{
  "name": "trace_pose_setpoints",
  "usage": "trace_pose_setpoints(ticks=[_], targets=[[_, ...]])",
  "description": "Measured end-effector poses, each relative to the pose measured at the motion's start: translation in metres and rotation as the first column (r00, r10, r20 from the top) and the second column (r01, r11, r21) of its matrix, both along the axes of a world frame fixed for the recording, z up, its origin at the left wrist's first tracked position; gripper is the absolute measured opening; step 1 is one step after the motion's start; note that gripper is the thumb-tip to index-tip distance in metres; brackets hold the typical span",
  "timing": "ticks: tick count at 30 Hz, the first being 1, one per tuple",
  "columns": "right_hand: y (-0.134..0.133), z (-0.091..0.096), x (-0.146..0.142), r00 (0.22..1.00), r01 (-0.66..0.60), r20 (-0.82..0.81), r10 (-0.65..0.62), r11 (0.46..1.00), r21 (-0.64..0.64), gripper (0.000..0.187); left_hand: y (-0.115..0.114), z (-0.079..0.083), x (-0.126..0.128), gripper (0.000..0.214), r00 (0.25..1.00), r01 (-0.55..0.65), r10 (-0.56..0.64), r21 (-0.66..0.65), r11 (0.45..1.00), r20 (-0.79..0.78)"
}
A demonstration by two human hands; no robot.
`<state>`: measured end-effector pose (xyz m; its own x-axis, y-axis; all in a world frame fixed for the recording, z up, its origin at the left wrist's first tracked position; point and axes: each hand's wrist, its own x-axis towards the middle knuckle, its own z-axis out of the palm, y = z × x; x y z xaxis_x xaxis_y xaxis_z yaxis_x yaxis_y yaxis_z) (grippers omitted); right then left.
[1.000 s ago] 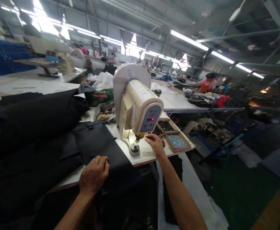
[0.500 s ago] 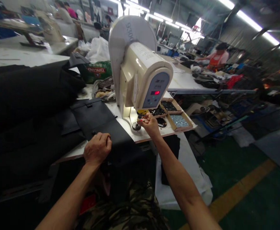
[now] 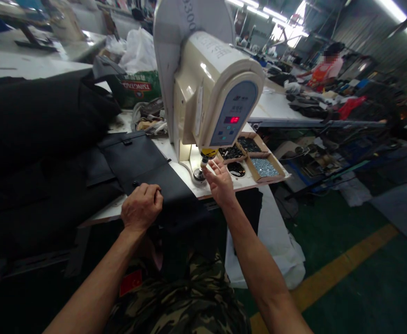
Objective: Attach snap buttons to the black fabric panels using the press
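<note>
My left hand (image 3: 141, 207) is closed over the near edge of a flat black fabric panel (image 3: 148, 160), which lies on the white table left of a cream-coloured press machine (image 3: 210, 88). My right hand (image 3: 220, 183) is raised at the press, its fingertips beside the upper die (image 3: 204, 162) and above the round lower die (image 3: 199, 175). Its thumb and fingers are drawn together, with a thin pale thing along them; whether that is a held piece is too small to tell. A red number glows on the machine's display (image 3: 234, 119).
Right of the press, cardboard trays hold black parts (image 3: 231, 152) and small silvery parts (image 3: 264, 168). A round recess with black pieces (image 3: 236, 169) is nearer. Bulky black fabric (image 3: 43, 120) covers the left side. A co-worker (image 3: 323, 74) is at a far table.
The view has tilted down and closer to the press. My right hand's fingers have shifted and opened slightly beside the die. My left hand stays on the black panel.
</note>
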<state>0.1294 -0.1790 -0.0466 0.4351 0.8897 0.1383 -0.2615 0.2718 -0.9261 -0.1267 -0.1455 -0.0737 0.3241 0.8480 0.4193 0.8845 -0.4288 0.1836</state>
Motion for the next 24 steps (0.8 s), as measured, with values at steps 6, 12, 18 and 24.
trace_pose_setpoints(ticks=[6, 12, 18, 24], targets=[[-0.065, -0.029, -0.010, 0.892, 0.222, 0.432, -0.132, 0.961, -0.166, 0.034, 0.000, -0.001, 0.000, 0.022, 1.000, -0.005, 0.005, -0.004, 1.000, -0.004], [-0.101, -0.103, -0.038, 0.643, 0.325, 0.763, 0.065, 0.879, -0.348, 0.033, 0.001, -0.004, -0.001, 0.023, 1.000, 0.013, -0.013, 0.004, 1.000, 0.010], [-0.091, -0.141, -0.055, 0.637, 0.421, 0.770, -0.039, 0.854, -0.306, 0.028, 0.001, -0.005, -0.002, 0.023, 1.000, 0.021, -0.021, 0.013, 1.000, 0.010], [-0.092, -0.154, -0.057, 0.691, 0.394, 0.717, -0.090, 0.879, -0.269, 0.025, 0.002, -0.005, -0.002, 0.022, 1.000, 0.015, -0.015, 0.032, 0.999, -0.003]])
